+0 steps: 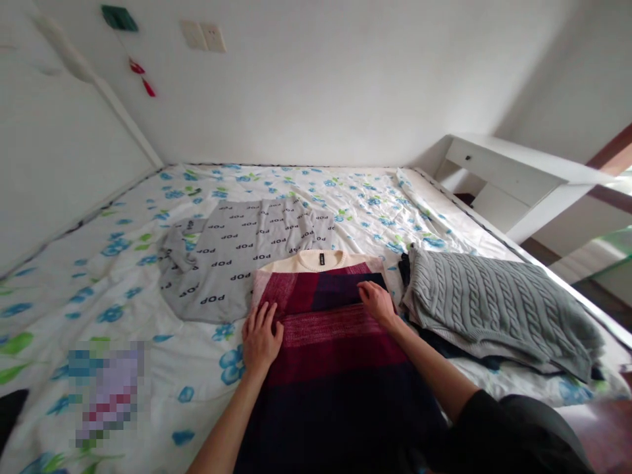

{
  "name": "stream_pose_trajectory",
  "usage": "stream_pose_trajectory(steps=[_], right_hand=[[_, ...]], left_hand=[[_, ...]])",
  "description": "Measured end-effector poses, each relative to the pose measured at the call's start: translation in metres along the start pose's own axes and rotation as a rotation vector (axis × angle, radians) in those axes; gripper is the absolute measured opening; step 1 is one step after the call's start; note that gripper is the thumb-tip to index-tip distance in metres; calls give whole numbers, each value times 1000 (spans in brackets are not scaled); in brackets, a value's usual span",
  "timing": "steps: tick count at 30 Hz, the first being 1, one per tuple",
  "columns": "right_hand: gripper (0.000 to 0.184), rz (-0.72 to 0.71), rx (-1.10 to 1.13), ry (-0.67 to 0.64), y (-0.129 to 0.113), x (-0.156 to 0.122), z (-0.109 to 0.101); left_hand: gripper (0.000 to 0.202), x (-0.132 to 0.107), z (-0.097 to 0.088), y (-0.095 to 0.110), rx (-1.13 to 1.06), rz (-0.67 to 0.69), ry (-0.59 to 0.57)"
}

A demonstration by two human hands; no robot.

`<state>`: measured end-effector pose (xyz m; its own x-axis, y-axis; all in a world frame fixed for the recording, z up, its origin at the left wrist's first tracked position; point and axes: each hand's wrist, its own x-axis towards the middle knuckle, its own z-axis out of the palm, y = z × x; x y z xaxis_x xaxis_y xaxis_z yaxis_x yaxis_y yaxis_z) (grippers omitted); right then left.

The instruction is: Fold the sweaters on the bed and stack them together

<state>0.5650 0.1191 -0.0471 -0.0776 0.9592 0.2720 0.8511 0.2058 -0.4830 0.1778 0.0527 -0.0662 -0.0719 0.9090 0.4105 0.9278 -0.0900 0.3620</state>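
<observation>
A knitted sweater [320,362] with a cream neck and maroon, purple and dark navy blocks lies front of me, its collar pointing away. My left hand [261,332] rests on its left edge, fingers spread and flat. On the right side of the chest, my right hand [379,301] has its fingers bent and close together against the knit; the fingertips are partly hidden. A small black label shows inside the collar. Behind and to the left, a grey POP-print top [237,247] is spread out, one sleeve bunched.
To the right sits a stack of folded clothes with a grey cable-knit sweater [494,303] on top. Everything lies on a flowered bedsheet [118,283]. A white desk [508,174] stands beyond the bed's right edge; a wall [320,99] closes the far side.
</observation>
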Motion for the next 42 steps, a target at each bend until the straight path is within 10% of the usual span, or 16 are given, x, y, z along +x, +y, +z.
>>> stream_pose_trajectory(steps=[8,21,31,36,42], right_hand=[[41,243,55,-60,0,143,35],[31,438,139,-72,28,192,70],[65,305,380,-178,49,174,67],[67,115,175,57,76,110,46],[65,467,230,143,117,63,19]], left_hand=[[60,-7,1,-1,69,-7,0],[61,-9,3,-4,90,-32,-4],[71,-8,2,-4,33,-47,-42],[66,-8,0,-7,-29,-61,-46],[73,23,0,-37,-258,-347,174]])
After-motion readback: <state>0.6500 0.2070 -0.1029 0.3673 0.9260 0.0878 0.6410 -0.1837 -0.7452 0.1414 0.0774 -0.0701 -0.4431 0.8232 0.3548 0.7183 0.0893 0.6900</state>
